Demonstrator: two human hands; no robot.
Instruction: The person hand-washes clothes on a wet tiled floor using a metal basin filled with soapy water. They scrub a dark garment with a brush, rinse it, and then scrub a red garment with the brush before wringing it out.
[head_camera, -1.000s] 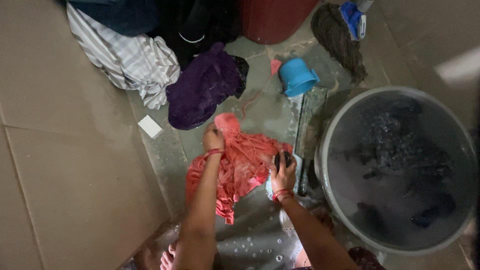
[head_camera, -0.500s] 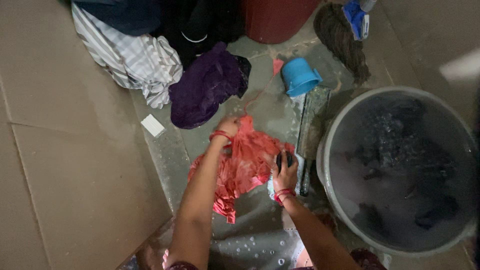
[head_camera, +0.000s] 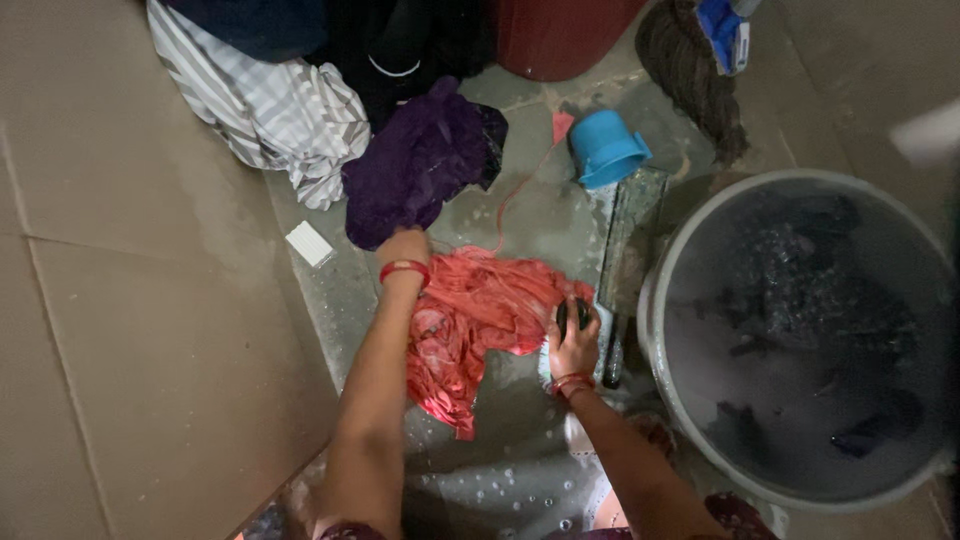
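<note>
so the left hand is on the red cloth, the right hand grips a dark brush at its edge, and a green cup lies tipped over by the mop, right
Not quite: the cup is blue, not green, as the head view shows. The rest holds: the left hand is on the red cloth, the right hand grips a dark brush at the cloth's edge, and the cup lies tipped over near the mop.

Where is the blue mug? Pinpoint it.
Head view, upper middle: the blue mug lies tipped on the wet floor, between the purple cloth and the mop head.
</note>
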